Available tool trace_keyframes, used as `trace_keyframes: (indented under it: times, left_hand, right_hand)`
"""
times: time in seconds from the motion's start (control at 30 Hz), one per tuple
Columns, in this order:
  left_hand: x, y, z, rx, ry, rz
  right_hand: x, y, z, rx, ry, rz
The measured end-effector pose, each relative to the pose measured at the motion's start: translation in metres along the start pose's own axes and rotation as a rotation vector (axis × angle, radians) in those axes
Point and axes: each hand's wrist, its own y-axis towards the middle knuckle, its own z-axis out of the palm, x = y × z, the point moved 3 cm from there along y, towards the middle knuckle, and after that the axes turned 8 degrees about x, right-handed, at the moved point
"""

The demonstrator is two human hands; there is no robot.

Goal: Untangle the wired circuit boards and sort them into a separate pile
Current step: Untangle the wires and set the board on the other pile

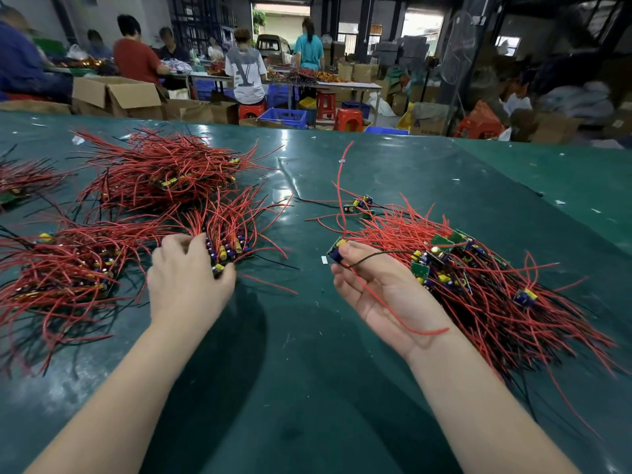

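1. Right grip first: the right hand (383, 289) lies palm up, its thumb and fingertips pinching one small circuit board (337, 251) at the top, with that board's red and black leads trailing across the open palm toward the wrist.
2. Left grip: the left hand (189, 275) is palm down with fingers curled over the near end of a gathered bundle (229, 234), boards bunched together and red wires fanning away from the person.
3. Off to the right, on the green surface (307, 336), sits the tangled heap (478, 278), green boards and red and black wire knotted together, just beside the right hand.
4. To the left lie more piles: a near-left pile (65, 268) and a far pile (160, 172), both well apart from the tangle. A few loose boards (360, 204) sit beyond the right hand.
5. As I read it, the step in hand is the transfer: one board has been drawn clear of the tangle and is on its way to the sorted bundle.
6. The next move calls for carrying the board across to the left, lining its wires up with the others, and checking that its trailing leads do not snag the heap.
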Motion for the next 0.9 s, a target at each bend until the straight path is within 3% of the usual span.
trace_keyframes:
  times: [0.07, 0.17, 0.3, 0.73, 0.9]
  left_hand:
    - [-0.010, -0.004, -0.004, -0.033, -0.170, 0.151]
    - [-0.032, -0.015, -0.005, 0.083, -0.539, 0.426]
    - [-0.057, -0.039, -0.003, 0.199, -0.630, 0.703]
    - [-0.060, -0.042, -0.009, 0.045, -0.615, 0.817]
    - [-0.059, -0.041, -0.007, 0.075, -0.716, 0.797]
  right_hand:
    - [-0.002, 0.000, 0.000, -0.007, 0.011, -0.006]
    - [-0.007, -0.002, 0.002, -0.013, 0.032, -0.006]
    - [-0.016, -0.004, 0.005, -0.031, 0.053, 0.083]
    - [-0.024, -0.007, 0.012, -0.032, 0.039, 0.172]
    - [-0.029, -0.006, 0.013, -0.054, 0.202, 0.253]
